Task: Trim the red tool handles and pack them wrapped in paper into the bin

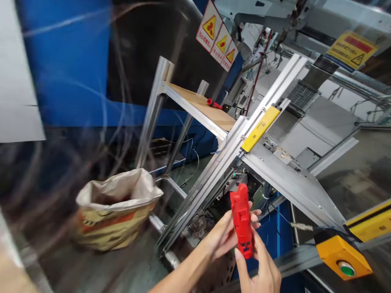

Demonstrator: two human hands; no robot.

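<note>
A long red plastic part [241,217] with ribs and small recesses is held up in front of me, roughly upright. My left hand [225,237] comes in from the left and wraps behind its middle; its fingertips show past the part's right side. Lower down, my right hand [259,260] pinches the bottom end between thumb and fingers. Both hands are closed on the same part. Its far side is hidden from me.
A metal-framed machine table [293,179] stands beyond my hands, with a yellow sensor bar [261,128] on its post. At right is an orange box with a green button [346,268]. An open sack [119,219] stands left. Another red piece [214,104] lies on a cardboard-covered shelf [195,101].
</note>
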